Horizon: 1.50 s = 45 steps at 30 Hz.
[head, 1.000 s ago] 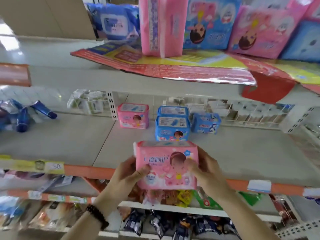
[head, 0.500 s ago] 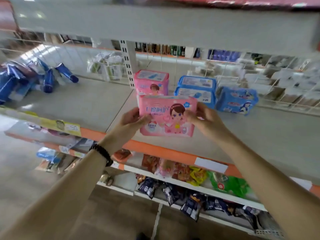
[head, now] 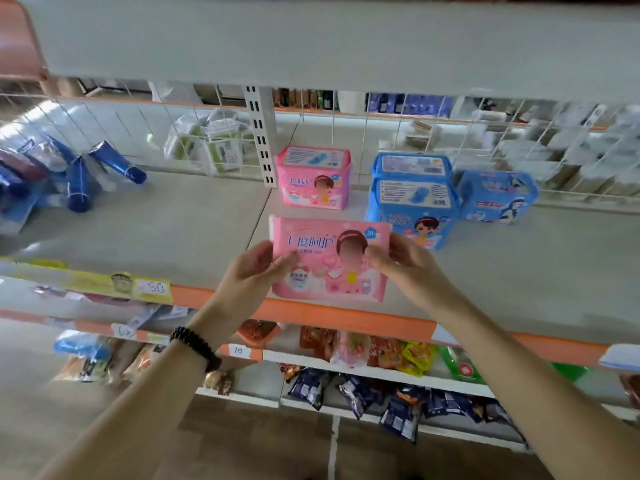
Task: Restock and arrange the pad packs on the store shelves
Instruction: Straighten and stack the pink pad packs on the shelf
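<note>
Pink pack [head: 329,259] lowered toward shelf [head: 156,233] (upright), pinched between both hands [head: 254,268].

Blue tubes [head: 104,171] lie heaped at the far left of the middle shelf, beside clear-wrapped white and green packs [head: 211,143] behind the wire grid [head: 104,123]. A yellow price strip [head: 152,288] marked 50 sits on the orange edge; snack packets [head: 381,351] and dark sachets [head: 346,389] fill the lower shelves
</note>
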Each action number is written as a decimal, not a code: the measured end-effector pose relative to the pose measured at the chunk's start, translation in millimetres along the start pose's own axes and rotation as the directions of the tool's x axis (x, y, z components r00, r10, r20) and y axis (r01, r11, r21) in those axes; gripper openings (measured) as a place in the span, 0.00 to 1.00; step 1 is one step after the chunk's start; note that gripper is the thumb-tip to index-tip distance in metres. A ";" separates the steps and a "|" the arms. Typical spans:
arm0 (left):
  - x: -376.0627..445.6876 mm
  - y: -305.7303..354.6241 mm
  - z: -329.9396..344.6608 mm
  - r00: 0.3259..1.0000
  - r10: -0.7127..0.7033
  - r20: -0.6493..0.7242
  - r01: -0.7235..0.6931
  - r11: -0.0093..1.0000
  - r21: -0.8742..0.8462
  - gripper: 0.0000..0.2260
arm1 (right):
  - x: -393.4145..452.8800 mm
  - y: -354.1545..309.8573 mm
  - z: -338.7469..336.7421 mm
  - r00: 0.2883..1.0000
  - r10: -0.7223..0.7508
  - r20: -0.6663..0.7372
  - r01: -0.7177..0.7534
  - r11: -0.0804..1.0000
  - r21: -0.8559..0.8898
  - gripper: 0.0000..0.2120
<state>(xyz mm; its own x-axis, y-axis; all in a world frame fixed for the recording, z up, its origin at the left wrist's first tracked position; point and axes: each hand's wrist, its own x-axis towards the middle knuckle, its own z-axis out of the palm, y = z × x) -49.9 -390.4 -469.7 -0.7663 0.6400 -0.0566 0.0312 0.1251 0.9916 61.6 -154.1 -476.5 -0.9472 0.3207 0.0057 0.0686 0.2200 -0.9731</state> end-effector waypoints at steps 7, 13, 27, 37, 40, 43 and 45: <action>-2.4 -4.3 -17.3 0.998 -0.024 0.060 0.024 1.000 -0.010 0.21 | -4.6 -4.8 13.0 0.997 0.054 0.053 -0.056 0.998 0.033 0.15; -0.2 -13.7 -21.4 0.997 -0.024 0.068 0.029 0.997 -0.066 0.28 | -8.7 -7.7 14.8 0.994 0.099 0.036 -0.100 0.994 0.038 0.17; 7.1 -42.2 -26.9 0.994 0.096 0.052 -0.098 0.994 0.046 0.27 | -9.0 18.7 31.3 0.971 -0.059 -0.230 0.049 0.998 -0.047 0.08; 66.6 -54.9 -49.2 0.987 0.160 -0.003 -0.157 0.971 0.179 0.21 | 51.6 18.8 59.2 0.933 -0.194 -0.303 0.151 0.975 -0.161 0.09; 92.6 -53.1 -53.2 0.996 0.090 0.009 -0.090 0.996 0.004 0.31 | 68.8 20.8 62.9 0.905 -0.259 -0.337 0.197 0.958 -0.207 0.13; 112.6 -49.6 -51.8 0.999 0.035 -0.017 -0.036 0.999 -0.027 0.28 | 77.3 28.5 64.9 0.911 -0.240 -0.334 0.184 0.964 -0.190 0.17; 120.0 -49.4 -51.7 1.000 -0.002 -0.017 0.003 1.000 0.028 0.27 | 78.9 29.6 65.3 0.917 -0.211 -0.338 0.161 0.972 -0.170 0.17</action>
<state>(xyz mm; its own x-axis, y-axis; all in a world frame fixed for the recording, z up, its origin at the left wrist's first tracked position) -176.6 -359.0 -519.4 -0.7773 0.6265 -0.0570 0.0467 0.1478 0.9879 -31.5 -182.4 -519.9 -0.7772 0.5593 0.2884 -0.0327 0.4218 -0.9061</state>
